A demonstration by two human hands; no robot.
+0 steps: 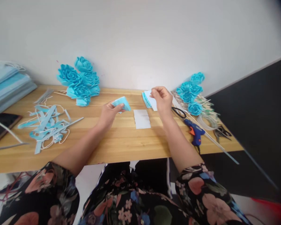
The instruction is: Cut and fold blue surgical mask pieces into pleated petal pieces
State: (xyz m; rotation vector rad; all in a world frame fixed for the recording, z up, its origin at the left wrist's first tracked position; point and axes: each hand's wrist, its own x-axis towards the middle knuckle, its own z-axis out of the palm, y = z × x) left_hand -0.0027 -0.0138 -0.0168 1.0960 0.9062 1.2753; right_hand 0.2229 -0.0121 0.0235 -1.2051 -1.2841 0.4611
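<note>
My left hand (109, 114) pinches a folded light-blue piece of mask fabric (121, 102) between thumb and fingers, above the table. My right hand (163, 98) is closed in a pinch over a small pile of white and blue fabric pieces. Its fingertips overlap the top white piece (152, 102); whether they grip it I cannot make out. The edge of a blue piece (145, 100) shows at the pile's left. Between my hands, a single white fabric rectangle (142, 119) lies flat on the wooden table (128, 145).
Blue fabric flowers (81, 79) stand at the back left, with more flowers (189, 89) over sticks at right. A blue glue gun (195, 131), scissors (221, 132) and tape roll (207, 122) lie right. Cut strips (49, 125), a phone (4, 125) and stacked masks (9, 89) occupy the left.
</note>
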